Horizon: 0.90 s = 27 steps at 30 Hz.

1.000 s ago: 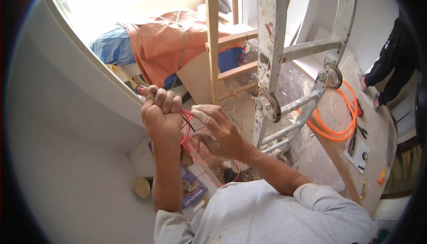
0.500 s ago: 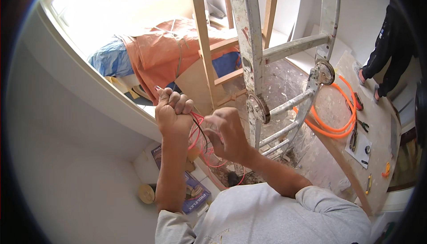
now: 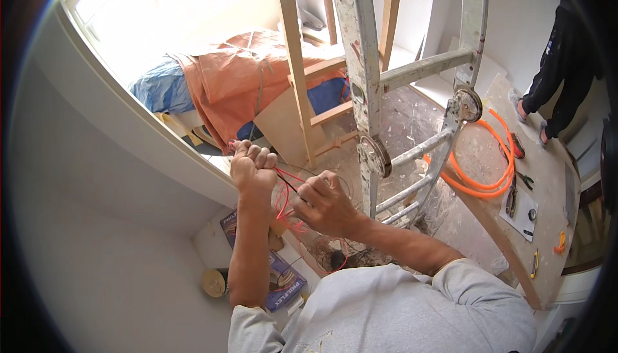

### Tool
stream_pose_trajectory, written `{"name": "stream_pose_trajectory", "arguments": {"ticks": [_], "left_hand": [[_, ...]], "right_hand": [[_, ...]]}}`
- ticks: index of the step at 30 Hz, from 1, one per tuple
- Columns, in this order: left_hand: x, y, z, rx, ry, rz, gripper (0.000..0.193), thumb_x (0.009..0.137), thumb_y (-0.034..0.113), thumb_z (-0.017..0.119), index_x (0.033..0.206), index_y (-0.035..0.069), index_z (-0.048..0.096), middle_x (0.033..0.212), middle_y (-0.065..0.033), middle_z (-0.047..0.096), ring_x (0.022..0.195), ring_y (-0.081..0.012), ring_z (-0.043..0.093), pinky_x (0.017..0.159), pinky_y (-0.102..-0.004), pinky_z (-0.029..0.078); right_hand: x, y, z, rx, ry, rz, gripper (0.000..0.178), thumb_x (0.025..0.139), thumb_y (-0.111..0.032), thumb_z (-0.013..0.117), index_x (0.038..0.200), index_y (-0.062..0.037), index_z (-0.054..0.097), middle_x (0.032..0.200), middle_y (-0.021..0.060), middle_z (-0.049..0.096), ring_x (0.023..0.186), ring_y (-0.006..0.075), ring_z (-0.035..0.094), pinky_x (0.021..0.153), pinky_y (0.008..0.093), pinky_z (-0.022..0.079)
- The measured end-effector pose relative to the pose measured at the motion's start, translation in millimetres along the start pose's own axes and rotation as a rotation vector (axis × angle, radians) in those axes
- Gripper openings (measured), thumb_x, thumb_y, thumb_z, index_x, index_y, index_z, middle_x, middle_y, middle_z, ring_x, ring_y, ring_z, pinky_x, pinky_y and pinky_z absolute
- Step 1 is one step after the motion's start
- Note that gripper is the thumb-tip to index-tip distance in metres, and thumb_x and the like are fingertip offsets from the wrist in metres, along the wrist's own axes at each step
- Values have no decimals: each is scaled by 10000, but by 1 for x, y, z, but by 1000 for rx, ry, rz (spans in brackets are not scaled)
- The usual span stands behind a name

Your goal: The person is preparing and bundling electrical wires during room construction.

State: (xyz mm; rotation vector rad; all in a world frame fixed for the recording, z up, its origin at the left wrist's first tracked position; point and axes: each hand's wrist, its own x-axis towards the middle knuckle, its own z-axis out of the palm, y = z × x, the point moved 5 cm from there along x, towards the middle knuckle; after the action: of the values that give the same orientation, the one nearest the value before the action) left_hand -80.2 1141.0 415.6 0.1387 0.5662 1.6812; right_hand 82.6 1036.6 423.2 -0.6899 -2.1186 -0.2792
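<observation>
My left hand [image 3: 252, 167] is closed in a fist around thin red and black electrical wires, whose ends poke out above the thumb. To its right and slightly lower, my right hand [image 3: 325, 205] pinches the same bundle. Between the two hands run a red wire [image 3: 293, 176] and a black wire [image 3: 285, 181], drawn fairly straight. Looser red loops [image 3: 281, 208] hang below the hands toward the floor. My fingers hide how many strands lie in each grip.
A paint-spattered ladder [image 3: 364, 63] stands ahead, with a wooden frame [image 3: 297, 76] behind it. At right, a board [image 3: 473, 208] bears orange tubing [image 3: 479, 193], pliers and a cutter knife. A person [image 3: 555, 73] stands beyond. Boxes [image 3: 283, 282] and a spool [image 3: 214, 282] sit lower left.
My left hand has dropped slightly. My right hand has lowered a little and its fingers have closed on the wires, which are now straighter between the hands.
</observation>
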Motion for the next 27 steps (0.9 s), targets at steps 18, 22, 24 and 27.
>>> {"name": "stream_pose_trajectory", "arguments": {"ticks": [18, 22, 24, 27], "left_hand": [[-23, 23, 39, 269, -243, -96, 258, 1039, 300, 416, 846, 150, 500, 573, 78, 291, 445, -64, 239, 420, -246, 218], [-46, 4, 82, 414, -351, -74, 281, 1039, 323, 416, 860, 125, 504, 582, 83, 288, 454, -55, 249, 421, -237, 225], [-43, 5, 100, 455, -310, -61, 284, 1036, 332, 422, 877, 112, 507, 583, 82, 282, 449, -54, 241, 415, -239, 221], [-36, 19, 111, 422, -313, -163, 284, 1032, 332, 434, 878, 108, 514, 583, 80, 295, 438, -56, 235, 408, -242, 225]], "right_hand": [[-21, 38, -10, 521, 42, 419, 416, 903, -269, 650, 1222, -10, 586, 1128, 170, 629, 1064, 308, 608, 911, 399, 474], [49, 36, 6, 1027, -58, 442, 443, 961, -331, 581, 1241, 8, 531, 1059, 113, 614, 969, 222, 596, 818, 338, 489], [49, 36, 22, 1394, -118, 559, 414, 987, -345, 541, 1210, 4, 534, 931, 78, 620, 834, 170, 607, 727, 306, 503], [35, 19, 33, 1682, -175, 705, 339, 1029, -344, 451, 1065, -19, 543, 686, -15, 487, 569, 67, 447, 535, 242, 411]]}}
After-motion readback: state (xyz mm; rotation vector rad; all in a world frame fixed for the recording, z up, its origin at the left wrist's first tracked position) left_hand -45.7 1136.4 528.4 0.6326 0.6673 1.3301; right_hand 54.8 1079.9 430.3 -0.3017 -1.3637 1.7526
